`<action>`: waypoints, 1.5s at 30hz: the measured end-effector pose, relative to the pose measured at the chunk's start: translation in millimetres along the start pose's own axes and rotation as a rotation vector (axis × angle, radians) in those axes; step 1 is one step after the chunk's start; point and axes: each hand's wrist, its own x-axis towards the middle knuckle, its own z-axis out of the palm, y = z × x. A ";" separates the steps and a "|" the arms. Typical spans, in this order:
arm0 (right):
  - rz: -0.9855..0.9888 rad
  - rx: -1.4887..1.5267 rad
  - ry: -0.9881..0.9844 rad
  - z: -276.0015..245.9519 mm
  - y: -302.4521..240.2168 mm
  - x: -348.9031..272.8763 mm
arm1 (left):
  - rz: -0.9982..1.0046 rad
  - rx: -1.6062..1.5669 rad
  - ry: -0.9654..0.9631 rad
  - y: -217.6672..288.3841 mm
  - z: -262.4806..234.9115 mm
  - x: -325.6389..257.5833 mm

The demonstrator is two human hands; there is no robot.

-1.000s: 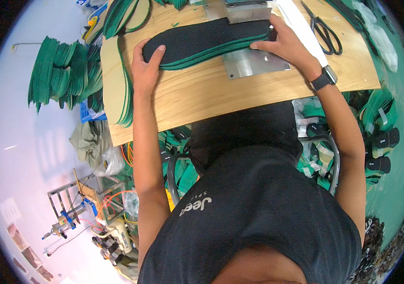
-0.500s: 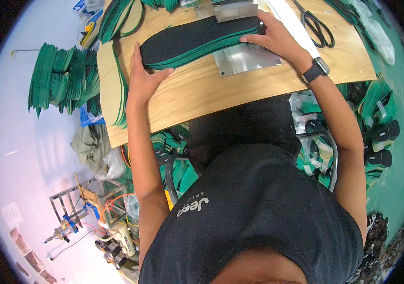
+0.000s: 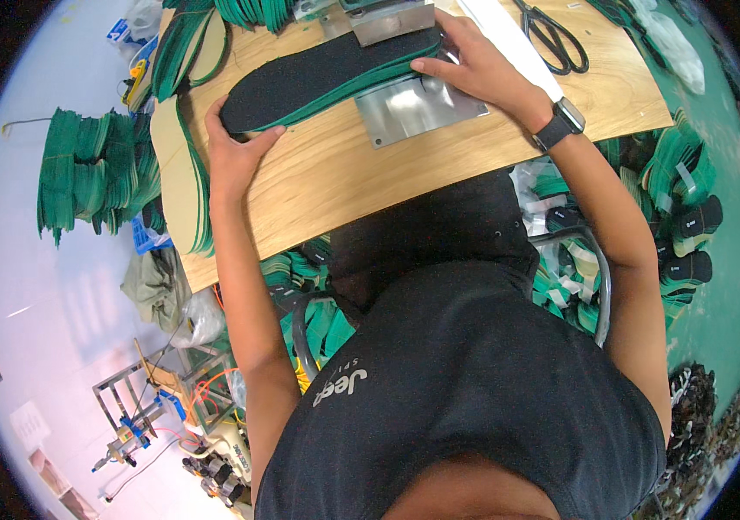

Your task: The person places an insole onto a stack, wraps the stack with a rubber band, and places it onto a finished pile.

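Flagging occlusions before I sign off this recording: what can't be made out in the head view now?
All in the head view:
- Insole stack: far edge partly covered by the metal block; layers too thin to count.
- Left hand, right hand: some fingers hidden by the stack or the hand itself.
- Scissors: blades cut off by upper edge.

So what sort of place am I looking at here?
Probably a small insole workshop, judging by the black-and-green insole stack, the layered green bundles at left, and the scissors on the wooden table.
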 end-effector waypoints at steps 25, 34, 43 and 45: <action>0.119 0.092 -0.016 -2.1 -11.9 4.1 | 0.012 -0.282 0.228 -10.6 10.9 33.4; -0.040 -0.121 0.051 12.4 7.3 5.3 | 0.061 -0.216 0.385 -25.7 19.8 42.7; -0.118 -0.320 0.168 -49.8 30.7 18.7 | 0.119 -0.176 0.504 14.2 17.8 5.5; -0.180 -0.426 0.130 -62.4 52.3 35.2 | 0.118 -0.298 0.483 37.7 21.9 -17.8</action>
